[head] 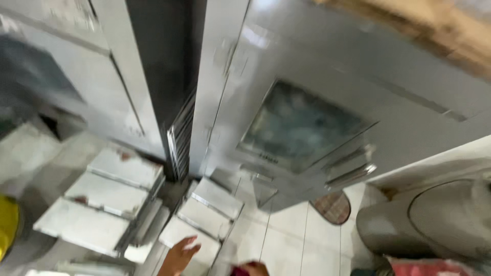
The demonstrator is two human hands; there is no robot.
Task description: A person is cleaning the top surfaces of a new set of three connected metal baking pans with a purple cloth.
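Flat silver-grey metal tray [190, 236] lies stacked, slightly tilted.

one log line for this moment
left hand: open, on bottom tray | right hand: mostly cut off | oven door: open | view: blurred

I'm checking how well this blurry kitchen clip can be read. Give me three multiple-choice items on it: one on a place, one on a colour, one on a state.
1. Where do the stacked metal trays lie relative to the oven with the glass window?
A. to its left
B. on top of it
C. inside it

2. What colour is the object at the left edge?
A. blue
B. yellow
C. black

3. How is the left hand?
A. closed around a cup
B. gripping the oven handle
C. open, fingers spread, at the nearest tray

Answers:
1 A, the trays fan out lower left of the oven.
2 B, it shows bright yellow.
3 C, the fingers are apart by the tray's edge; whether they touch is blurred.
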